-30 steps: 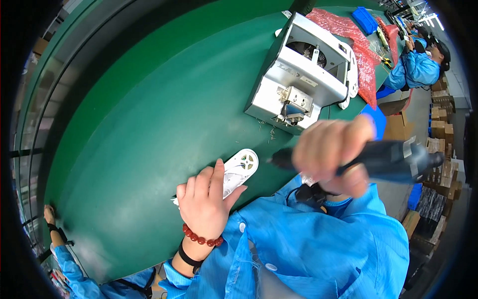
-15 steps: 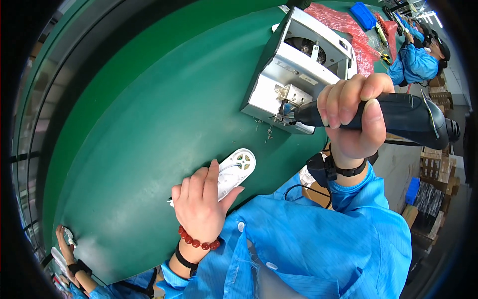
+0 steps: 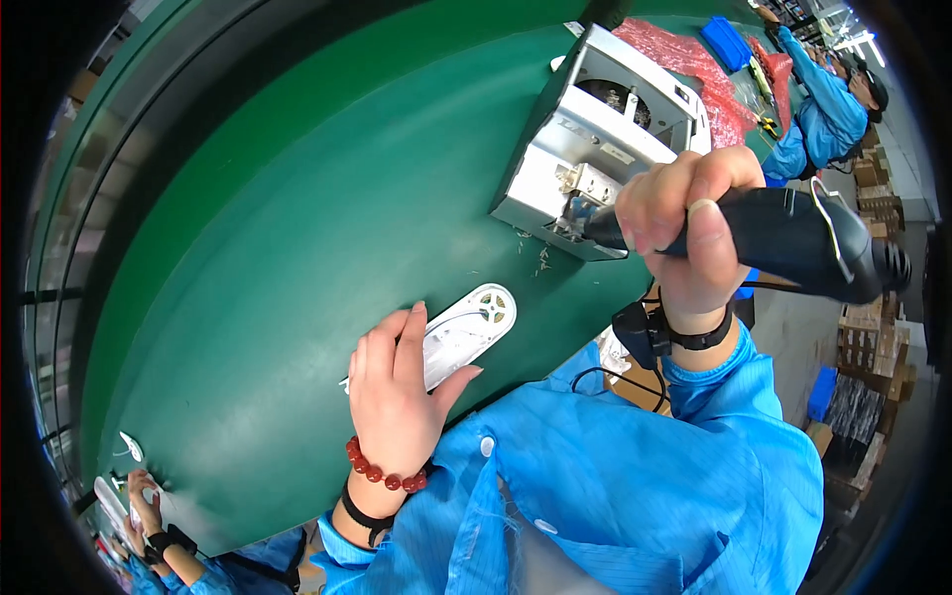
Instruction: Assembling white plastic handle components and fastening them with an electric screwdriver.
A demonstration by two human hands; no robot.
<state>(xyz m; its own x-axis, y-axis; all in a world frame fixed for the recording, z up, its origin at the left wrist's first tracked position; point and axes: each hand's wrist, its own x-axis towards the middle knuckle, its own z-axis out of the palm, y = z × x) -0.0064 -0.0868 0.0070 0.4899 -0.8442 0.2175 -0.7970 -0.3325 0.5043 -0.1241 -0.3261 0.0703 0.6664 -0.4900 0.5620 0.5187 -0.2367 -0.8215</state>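
My right hand is wrapped round a black electric screwdriver, which lies nearly level. The driver's front end reaches into the opening of a silver and white screw feeder; its tip is hidden among the metal parts there. Lower left, my left hand lies over the near end of a long white plastic housing. Its fingers are stretched out, with the thumb apart on the other side of the housing. A round part with a slotted grille and a thin wire show inside the housing's far end.
Small screws lie scattered on the green table beside the feeder. Behind it are pink bubble wrap and a blue bin. Co-workers in blue sit at the upper right and lower left, where another person's hand is near white parts.
My right hand and the screwdriver have shifted slightly left in view, the driver still at the feeder. At the lower left, the co-worker's hand has come away from a small white part.
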